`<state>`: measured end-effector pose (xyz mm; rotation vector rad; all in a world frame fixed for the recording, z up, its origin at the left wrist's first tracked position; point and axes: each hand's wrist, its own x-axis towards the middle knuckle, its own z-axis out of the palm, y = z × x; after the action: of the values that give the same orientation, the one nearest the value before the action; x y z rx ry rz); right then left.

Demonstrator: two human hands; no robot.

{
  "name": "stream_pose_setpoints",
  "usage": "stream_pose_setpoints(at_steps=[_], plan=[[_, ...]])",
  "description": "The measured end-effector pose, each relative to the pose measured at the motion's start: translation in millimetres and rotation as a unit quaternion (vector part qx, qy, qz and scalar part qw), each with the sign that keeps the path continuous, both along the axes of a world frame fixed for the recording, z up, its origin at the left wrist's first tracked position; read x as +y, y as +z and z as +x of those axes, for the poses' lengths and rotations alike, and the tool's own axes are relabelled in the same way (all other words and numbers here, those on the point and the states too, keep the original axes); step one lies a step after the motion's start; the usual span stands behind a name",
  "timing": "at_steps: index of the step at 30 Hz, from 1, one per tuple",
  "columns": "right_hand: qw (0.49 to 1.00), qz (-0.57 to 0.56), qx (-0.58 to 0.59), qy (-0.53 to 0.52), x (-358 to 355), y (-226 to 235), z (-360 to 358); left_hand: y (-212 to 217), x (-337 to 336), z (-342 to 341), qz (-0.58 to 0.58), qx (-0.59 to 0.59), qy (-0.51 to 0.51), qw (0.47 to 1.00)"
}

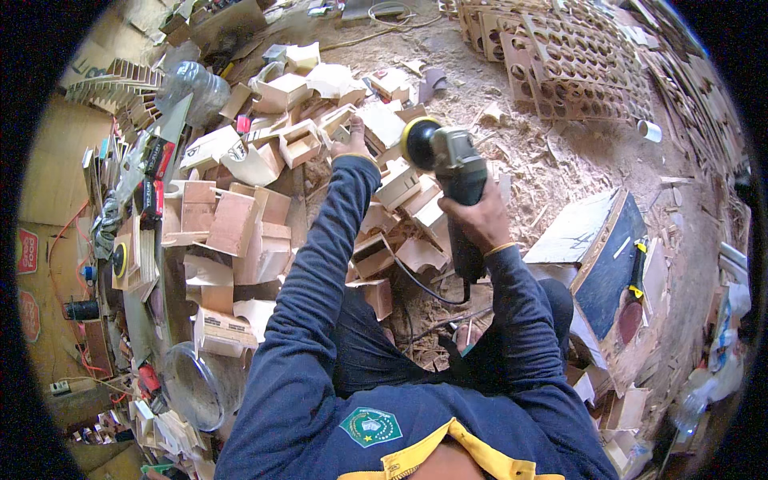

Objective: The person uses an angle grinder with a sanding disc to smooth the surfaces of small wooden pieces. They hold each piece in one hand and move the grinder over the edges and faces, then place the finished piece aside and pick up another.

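My right hand (482,218) is wrapped round the dark body of an angle grinder (460,164) fitted with a yellow-rimmed round sanding pad (421,144). The pad is tilted beside a pale wooden box (381,126); whether they touch I cannot tell. My left hand (352,144) is closed on this box at its left side, thumb up, with its fingers partly hidden. A dark power cord (424,292) trails from the grinder's rear end toward my legs. Around both hands lie many small wooden boxes (232,224) with curved cut-outs, heaped loosely.
Sawdust and shavings (552,168) cover the floor. Perforated wooden sheets (572,68) lie at the far right. On a dark-topped board (600,280) at right rests a yellow-and-black cutter knife (638,268). A big clear plastic bottle (192,90) lies at the far left.
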<state>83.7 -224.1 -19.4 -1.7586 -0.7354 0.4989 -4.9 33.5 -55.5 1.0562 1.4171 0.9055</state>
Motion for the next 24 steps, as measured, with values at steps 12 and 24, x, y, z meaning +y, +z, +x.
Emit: stream_pose_setpoints(at_steps=[12, 24], plan=[[0.996, 0.003, 0.004, -0.087, -3.8, -10.1, 6.8, 14.0, -7.0, -1.0, 0.131, -0.330, -0.093, 0.930], [0.999, -0.003, 0.028, 0.019, 0.4, 1.8, -10.6, 45.9, -51.5, -14.9, -0.126, -0.348, -0.156, 0.916]])
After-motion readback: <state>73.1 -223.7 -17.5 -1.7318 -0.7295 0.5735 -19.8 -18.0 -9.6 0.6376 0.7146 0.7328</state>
